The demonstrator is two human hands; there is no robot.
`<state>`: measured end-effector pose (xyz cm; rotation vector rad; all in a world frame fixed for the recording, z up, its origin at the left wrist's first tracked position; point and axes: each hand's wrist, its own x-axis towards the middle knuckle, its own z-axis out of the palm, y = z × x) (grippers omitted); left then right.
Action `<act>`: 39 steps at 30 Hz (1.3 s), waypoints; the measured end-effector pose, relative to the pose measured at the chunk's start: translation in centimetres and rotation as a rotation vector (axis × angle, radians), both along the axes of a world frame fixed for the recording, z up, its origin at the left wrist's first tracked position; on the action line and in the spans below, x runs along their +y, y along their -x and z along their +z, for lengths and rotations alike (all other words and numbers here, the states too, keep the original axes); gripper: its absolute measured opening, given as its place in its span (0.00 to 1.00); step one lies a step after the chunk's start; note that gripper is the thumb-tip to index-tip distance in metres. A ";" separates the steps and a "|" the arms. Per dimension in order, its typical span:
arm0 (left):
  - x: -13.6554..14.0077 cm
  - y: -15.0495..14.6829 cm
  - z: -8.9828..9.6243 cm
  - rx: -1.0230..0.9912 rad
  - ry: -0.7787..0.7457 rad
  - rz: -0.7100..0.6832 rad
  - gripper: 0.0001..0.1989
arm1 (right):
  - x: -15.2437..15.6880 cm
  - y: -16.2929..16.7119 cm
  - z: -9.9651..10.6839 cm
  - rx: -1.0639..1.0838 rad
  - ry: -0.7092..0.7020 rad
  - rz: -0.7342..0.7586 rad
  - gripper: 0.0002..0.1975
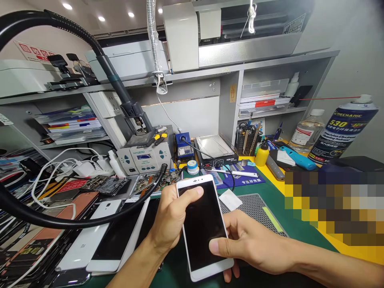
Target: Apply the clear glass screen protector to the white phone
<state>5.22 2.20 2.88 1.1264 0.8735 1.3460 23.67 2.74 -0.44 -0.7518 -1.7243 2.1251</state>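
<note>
A white-framed smartphone [199, 224] with a dark screen is held upright above the green mat, its top end tilted slightly left. My left hand [169, 216] grips its upper left edge, the thumb lying across the top of the screen. On the lower right edge, my right hand [252, 242] is closed round the phone, with its thumb on the lower part of the glass and fingers partly hidden behind. Below and behind the phone lies the green mat [309, 236]. Just beyond it are a white square pad [230, 199] and a grey perforated mat [255, 208].
Several phones, including a white one [90, 234], lie at the left under a black hose [75, 222]. Behind stand a hot-air station [147, 158], a small heating plate [214, 148] and a blue soldering unit [183, 146]. A spray can [342, 132] and a yellow bottle [262, 153] stand right.
</note>
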 end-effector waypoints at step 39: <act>-0.1 0.2 -0.2 0.037 -0.017 -0.019 0.10 | -0.1 0.1 0.2 0.013 -0.044 0.009 0.26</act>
